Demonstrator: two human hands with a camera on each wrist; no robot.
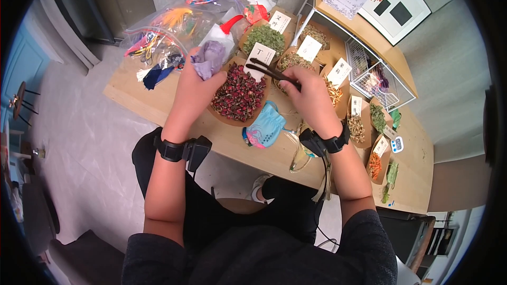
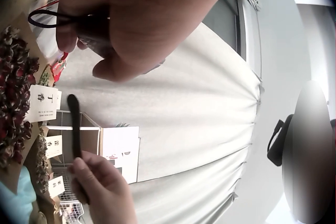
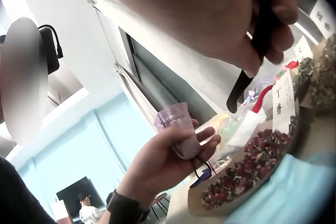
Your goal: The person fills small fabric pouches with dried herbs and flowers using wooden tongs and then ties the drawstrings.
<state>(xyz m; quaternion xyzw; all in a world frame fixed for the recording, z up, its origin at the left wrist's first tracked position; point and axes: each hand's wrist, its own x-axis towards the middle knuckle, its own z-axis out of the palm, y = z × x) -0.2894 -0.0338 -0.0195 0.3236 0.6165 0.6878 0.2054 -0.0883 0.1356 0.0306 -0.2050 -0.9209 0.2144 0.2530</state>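
My left hand (image 1: 193, 87) holds a small purple pouch (image 1: 209, 59), its fingers curled round it, above the left edge of a paper tray of dried red rosebuds (image 1: 240, 95). In the right wrist view the pouch (image 3: 177, 124) looks sheer, with its mouth upward. My right hand (image 1: 311, 97) grips dark tongs (image 1: 269, 72), whose tips point left over the white label card (image 1: 259, 59) at the tray's back. Nothing shows between the tips. A light blue embroidered pouch (image 1: 265, 125) lies just in front of the rosebud tray.
More paper trays of dried herbs (image 1: 264, 39) with label cards run to the right. Plastic bags with coloured tassels (image 1: 174, 18) cover the back left. A white wire rack (image 1: 375, 82) stands behind at the right, and a small white timer (image 1: 396, 144) lies near the right edge.
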